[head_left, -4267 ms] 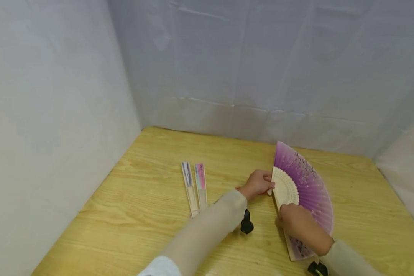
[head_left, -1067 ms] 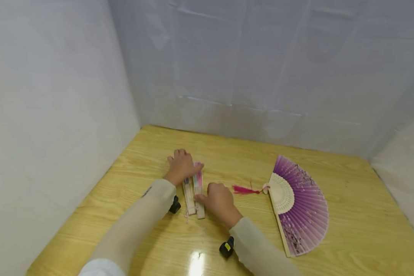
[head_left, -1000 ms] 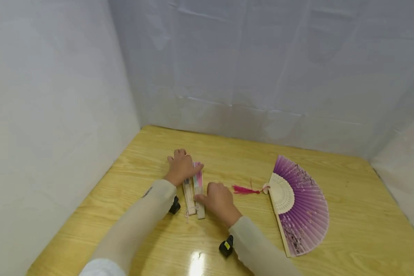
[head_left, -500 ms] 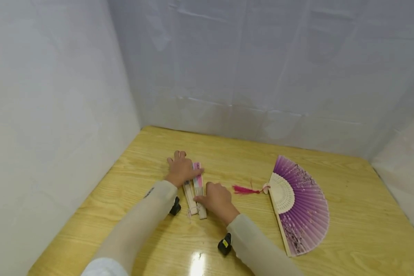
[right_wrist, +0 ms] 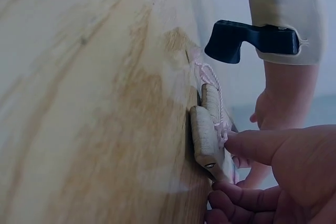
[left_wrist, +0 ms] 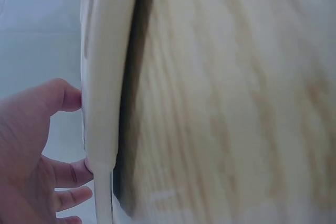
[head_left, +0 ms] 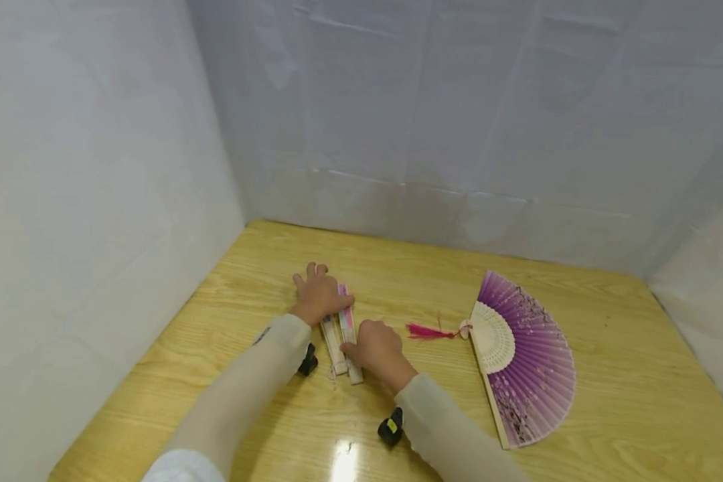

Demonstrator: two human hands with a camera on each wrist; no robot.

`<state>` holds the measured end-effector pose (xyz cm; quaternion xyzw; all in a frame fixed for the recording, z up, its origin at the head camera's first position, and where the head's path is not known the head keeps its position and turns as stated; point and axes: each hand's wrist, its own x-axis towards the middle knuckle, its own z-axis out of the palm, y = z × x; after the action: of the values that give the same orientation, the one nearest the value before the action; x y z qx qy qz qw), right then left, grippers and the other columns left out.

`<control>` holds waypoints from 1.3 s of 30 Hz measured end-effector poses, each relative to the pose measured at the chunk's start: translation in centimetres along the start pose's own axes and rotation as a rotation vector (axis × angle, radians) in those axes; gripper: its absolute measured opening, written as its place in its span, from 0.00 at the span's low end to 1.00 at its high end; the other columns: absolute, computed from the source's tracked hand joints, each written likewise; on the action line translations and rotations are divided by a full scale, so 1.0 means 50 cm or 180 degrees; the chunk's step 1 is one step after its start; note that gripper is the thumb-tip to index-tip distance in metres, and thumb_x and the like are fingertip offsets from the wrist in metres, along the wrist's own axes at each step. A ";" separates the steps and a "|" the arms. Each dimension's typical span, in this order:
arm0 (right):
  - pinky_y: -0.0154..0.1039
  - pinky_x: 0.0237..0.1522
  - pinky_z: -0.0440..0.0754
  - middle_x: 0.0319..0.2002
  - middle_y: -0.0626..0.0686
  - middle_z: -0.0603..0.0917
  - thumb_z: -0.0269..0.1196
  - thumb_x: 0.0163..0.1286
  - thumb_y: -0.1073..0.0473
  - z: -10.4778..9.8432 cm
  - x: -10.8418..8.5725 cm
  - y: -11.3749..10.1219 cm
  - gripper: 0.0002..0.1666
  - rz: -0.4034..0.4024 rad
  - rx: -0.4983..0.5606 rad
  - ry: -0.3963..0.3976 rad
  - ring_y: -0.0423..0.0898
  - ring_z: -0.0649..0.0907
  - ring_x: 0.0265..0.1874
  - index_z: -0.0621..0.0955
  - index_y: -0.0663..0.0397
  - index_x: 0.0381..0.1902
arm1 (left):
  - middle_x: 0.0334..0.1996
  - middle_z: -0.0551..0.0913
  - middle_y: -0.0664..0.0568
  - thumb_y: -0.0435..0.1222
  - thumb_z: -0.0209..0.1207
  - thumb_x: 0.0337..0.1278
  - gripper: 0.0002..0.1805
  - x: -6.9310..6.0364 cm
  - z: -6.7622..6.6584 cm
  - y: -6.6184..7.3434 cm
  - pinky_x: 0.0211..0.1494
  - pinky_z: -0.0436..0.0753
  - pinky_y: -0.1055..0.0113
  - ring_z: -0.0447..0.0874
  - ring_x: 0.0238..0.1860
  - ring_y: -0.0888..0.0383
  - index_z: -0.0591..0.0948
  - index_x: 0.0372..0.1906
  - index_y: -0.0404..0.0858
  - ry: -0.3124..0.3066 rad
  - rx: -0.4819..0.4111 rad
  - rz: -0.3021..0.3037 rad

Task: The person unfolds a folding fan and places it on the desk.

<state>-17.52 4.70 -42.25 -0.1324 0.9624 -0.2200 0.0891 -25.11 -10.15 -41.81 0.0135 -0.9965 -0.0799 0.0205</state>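
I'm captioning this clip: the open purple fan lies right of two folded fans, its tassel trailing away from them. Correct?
Only the tassel is wrong: the head view shows it extending toward the two folded fans. The open purple fan does lie right of them.

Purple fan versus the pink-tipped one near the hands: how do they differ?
The purple fan is spread wide; the pink-tipped fan is folded into a narrow strip.
No hand touches the purple fan, while the right hand grips the pink-tipped fan.
The purple fan displays a branch print; the pink-tipped fan shows only a slim band of color.
Both have pale, wood-like parts.
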 end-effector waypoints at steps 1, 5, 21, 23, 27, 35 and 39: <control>0.37 0.13 0.67 0.16 0.50 0.74 0.69 0.61 0.41 -0.001 0.000 0.000 0.25 0.0012 0.0000 -0.0002 0.43 0.71 0.13 0.74 0.54 0.20 | 0.65 0.66 0.37 0.58 0.57 0.54 0.26 0.000 -0.001 0.000 0.60 0.56 0.33 0.50 0.70 0.39 0.82 0.22 0.38 0.0001 -0.0011 -0.0005; 0.37 0.13 0.67 0.15 0.50 0.74 0.69 0.60 0.42 -0.008 -0.001 0.002 0.25 0.0059 0.0121 -0.0015 0.43 0.70 0.13 0.75 0.54 0.18 | 0.65 0.66 0.38 0.59 0.56 0.54 0.27 0.001 -0.005 0.002 0.62 0.53 0.31 0.48 0.71 0.39 0.83 0.27 0.37 -0.0003 -0.0049 -0.0041; 0.30 0.11 0.59 0.05 0.42 0.64 0.71 0.60 0.49 -0.029 0.004 0.040 0.30 -0.0225 0.1021 -0.0094 0.38 0.62 0.08 0.69 0.48 0.06 | 0.57 0.76 0.44 0.60 0.58 0.52 0.25 0.007 -0.042 0.034 0.63 0.52 0.30 0.58 0.67 0.39 0.81 0.23 0.41 0.0213 -0.0454 -0.0011; 0.30 0.11 0.60 0.06 0.42 0.64 0.71 0.61 0.50 -0.035 0.004 0.046 0.30 -0.0305 0.1077 -0.0116 0.38 0.63 0.08 0.69 0.48 0.06 | 0.52 0.79 0.45 0.59 0.57 0.52 0.24 0.006 -0.044 0.039 0.61 0.55 0.33 0.64 0.63 0.41 0.79 0.19 0.43 0.0266 -0.0483 -0.0018; 0.30 0.12 0.64 0.08 0.46 0.72 0.70 0.62 0.51 -0.045 0.009 0.059 0.26 -0.0408 0.1156 -0.0180 0.39 0.68 0.09 0.74 0.54 0.10 | 0.31 0.80 0.48 0.57 0.58 0.52 0.24 0.000 -0.051 0.051 0.49 0.68 0.45 0.75 0.41 0.47 0.73 0.15 0.43 0.0393 -0.0601 0.0040; 0.32 0.14 0.72 0.15 0.56 0.82 0.69 0.64 0.53 -0.067 -0.001 0.077 0.21 -0.0530 0.1338 -0.0282 0.48 0.81 0.14 0.78 0.60 0.17 | 0.16 0.68 0.55 0.52 0.62 0.57 0.21 -0.028 -0.069 0.072 0.17 0.62 0.69 0.63 0.16 0.60 0.70 0.21 0.42 0.0339 -0.1432 0.0076; 0.33 0.15 0.75 0.14 0.53 0.81 0.69 0.64 0.54 -0.077 -0.012 0.088 0.21 -0.0589 0.1383 -0.0258 0.51 0.83 0.16 0.77 0.59 0.17 | 0.17 0.69 0.54 0.52 0.62 0.60 0.21 -0.038 -0.072 0.080 0.18 0.62 0.70 0.62 0.17 0.61 0.72 0.27 0.39 0.0295 -0.1686 0.0214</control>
<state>-18.78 10.26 -40.74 -0.2064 0.8718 -0.4237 0.1335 -23.14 -6.70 -37.69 -0.0217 -0.9387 -0.3365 0.0716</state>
